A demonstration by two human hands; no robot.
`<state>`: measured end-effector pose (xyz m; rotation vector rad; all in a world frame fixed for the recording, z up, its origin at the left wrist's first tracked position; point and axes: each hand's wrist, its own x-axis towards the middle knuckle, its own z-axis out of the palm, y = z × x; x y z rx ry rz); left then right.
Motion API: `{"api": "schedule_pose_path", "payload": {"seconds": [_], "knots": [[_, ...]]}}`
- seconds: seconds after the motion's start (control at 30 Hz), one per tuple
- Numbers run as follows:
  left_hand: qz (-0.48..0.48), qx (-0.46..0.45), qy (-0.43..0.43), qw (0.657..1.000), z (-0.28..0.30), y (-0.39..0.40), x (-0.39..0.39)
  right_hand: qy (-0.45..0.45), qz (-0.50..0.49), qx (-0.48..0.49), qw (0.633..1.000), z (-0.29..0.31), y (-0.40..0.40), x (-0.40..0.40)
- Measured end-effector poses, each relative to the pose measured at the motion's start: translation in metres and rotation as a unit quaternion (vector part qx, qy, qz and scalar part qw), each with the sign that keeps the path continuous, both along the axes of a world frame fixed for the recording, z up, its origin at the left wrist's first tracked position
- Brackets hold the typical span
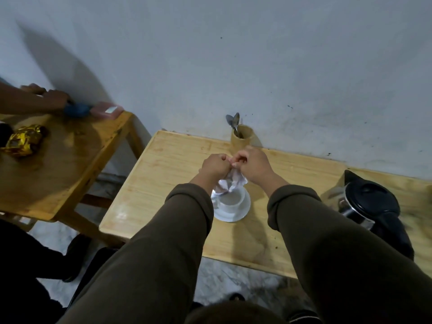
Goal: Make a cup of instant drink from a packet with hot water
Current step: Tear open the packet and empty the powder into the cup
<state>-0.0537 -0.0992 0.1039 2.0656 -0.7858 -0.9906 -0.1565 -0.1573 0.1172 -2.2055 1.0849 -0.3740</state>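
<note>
A white cup [230, 201] stands on a white saucer [240, 213] in the middle of the light wooden table [163, 174]; something pale lies in the cup's bottom. Just above the cup, my left hand [215, 167] and my right hand [253, 166] together pinch a crumpled white packet [232, 183], its lower end hanging over the cup. A black-lidded electric kettle [371, 204] sits at the table's right. Against the wall stands a wooden holder [243, 136] with spoons [233, 121] in it.
A second wooden table [60, 160] stands to the left, carrying a crumpled gold wrapper [24, 141] and a pink box [107, 109]. Another person's hand [55, 99] holds a blue object [77, 109] there. A grey wall rises behind both tables.
</note>
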Motion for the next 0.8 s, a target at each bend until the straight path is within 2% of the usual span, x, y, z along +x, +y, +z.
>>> {"api": "schedule_pose_path", "payload": {"seconds": [0.17,0.3,0.6,0.8], "knots": [[0.049,0.006,0.029,0.998,-0.006,0.007,0.016,0.019,0.012,0.036,0.999,-0.002,0.015,-0.002],[0.036,0.008,-0.009,0.999,-0.007,0.008,0.025,0.019,0.025,0.063,0.998,-0.002,0.024,-0.006],[-0.007,0.014,-0.009,1.0,-0.022,0.004,0.026,0.027,0.012,0.143,0.989,0.006,0.032,-0.022],[-0.044,0.062,-0.032,0.997,-0.031,0.0,0.021,0.046,-0.004,0.191,0.981,0.004,0.038,-0.035]]}}
